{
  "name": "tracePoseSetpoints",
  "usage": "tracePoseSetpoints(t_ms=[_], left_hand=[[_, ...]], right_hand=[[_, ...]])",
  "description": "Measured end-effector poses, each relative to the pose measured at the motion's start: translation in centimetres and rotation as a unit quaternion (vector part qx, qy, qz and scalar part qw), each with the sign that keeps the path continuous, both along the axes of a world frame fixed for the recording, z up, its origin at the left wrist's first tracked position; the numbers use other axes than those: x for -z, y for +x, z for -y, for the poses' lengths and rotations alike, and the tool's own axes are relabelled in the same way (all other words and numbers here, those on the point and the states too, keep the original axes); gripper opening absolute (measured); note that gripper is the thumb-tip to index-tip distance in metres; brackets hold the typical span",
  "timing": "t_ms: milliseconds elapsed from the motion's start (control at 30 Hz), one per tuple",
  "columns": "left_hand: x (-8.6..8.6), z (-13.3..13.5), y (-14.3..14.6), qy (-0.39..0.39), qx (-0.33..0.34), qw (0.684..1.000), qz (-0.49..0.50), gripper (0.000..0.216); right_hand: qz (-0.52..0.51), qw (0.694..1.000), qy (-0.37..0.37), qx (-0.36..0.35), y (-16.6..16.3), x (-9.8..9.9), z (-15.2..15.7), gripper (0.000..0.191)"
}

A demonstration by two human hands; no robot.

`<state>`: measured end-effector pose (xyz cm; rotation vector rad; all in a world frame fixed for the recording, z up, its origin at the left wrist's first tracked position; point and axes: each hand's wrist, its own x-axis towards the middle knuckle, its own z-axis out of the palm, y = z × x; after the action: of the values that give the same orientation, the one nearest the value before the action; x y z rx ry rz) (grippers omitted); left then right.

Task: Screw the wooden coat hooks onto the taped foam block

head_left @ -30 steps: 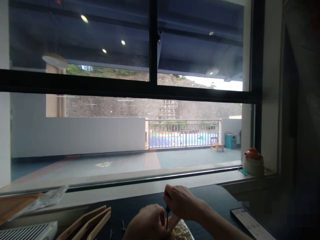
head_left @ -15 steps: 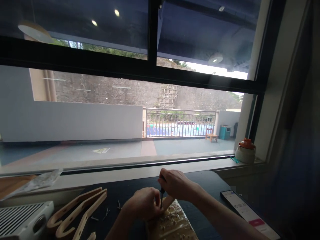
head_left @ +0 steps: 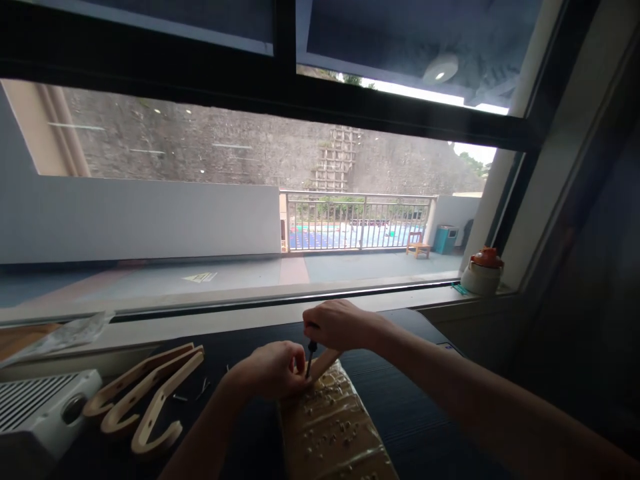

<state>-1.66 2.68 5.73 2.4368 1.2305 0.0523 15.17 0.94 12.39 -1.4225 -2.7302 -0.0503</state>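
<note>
My right hand (head_left: 340, 325) is wrapped round the handle of a screwdriver (head_left: 311, 358), its dark shaft pointing down and slightly left. Low on that shaft, by the tip, the fingers of my left hand (head_left: 273, 370) are pinched together; what they grip there is hidden. A pale wooden strip (head_left: 327, 364) slants from beneath my right hand to my left fingertips. It rests at the far end of a tape-wrapped cardboard block (head_left: 336, 420) dotted with many small holes or bumps. The screw, if any, under the tip cannot be seen.
Several J-shaped wooden hooks (head_left: 159, 403) lie on the dark table (head_left: 420, 413) at the left, with loose screws (head_left: 203, 388) beside them. A white slotted appliance (head_left: 43, 407) stands further left. An orange-lidded jar (head_left: 483, 273) sits on the windowsill. My right arm mostly covers a phone.
The view has tipped downward and shifted, so more of the block and hooks shows. Both hands keep their places at the screwdriver and the wooden strip. My right forearm now covers most of the phone.
</note>
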Motion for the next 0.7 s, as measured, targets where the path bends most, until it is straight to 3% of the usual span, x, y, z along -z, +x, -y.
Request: tracePoseSetpoints(t_ms=[167,467,700], left_hand=[[0.1,-0.3,-0.2,-0.009,0.006,1.000,0.004,0.027],[-0.4,0.1,0.1,-0.020,0.005,1.000,0.013,0.025],[0.1,-0.2,0.0,-0.018,-0.004,1.000,0.012,0.025]], right_hand=[[0.005,1.000,-0.005,0.013,0.3,0.0,-0.8,0.038],[-0.027,0.998,-0.029,-0.056,1.3,-0.1,-0.8,0.024],[-0.009,1.000,0.004,-0.003,0.9,0.4,-1.0,0.027]])
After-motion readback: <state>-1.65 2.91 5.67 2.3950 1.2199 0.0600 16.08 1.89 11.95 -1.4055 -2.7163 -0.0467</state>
